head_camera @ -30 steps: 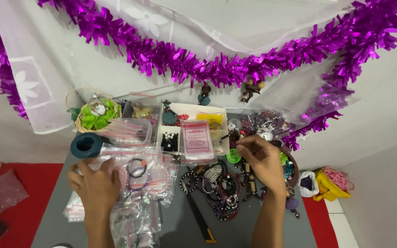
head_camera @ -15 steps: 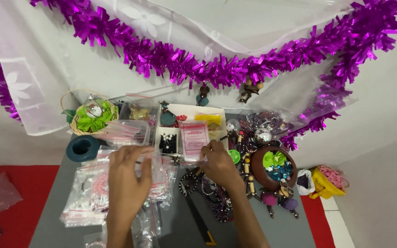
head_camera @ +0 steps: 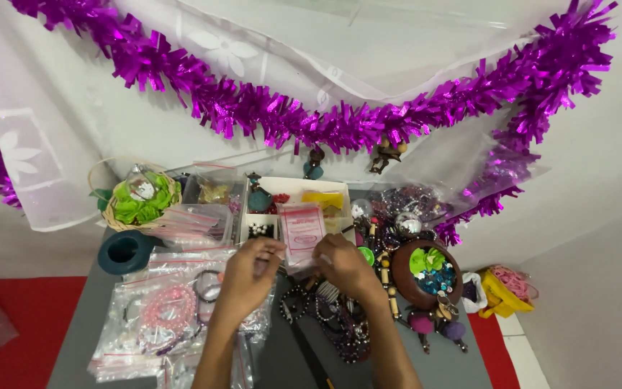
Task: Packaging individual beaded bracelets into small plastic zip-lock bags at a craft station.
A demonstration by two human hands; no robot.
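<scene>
Purple tinsel [head_camera: 304,122] loops across a white curtain above a grey table [head_camera: 80,331] crowded with craft supplies. Taking the white compartment box [head_camera: 293,198] as the landmark: far to its left sits a wicker basket of green flowers [head_camera: 140,200], and below that a dark teal ring [head_camera: 125,251] and clear bags of pink beads [head_camera: 163,313]. The left hand [head_camera: 248,277], just below the box, has moved up from half a second ago; its fingers curl, pinching the edge of a small clear zip bag [head_camera: 302,234] that lies against the box's front. The right hand [head_camera: 345,265] has closed in beside it, fingers bent on the bag's lower right corner. Right of the box stands a brown bowl of green and blue sequins [head_camera: 426,270].
</scene>
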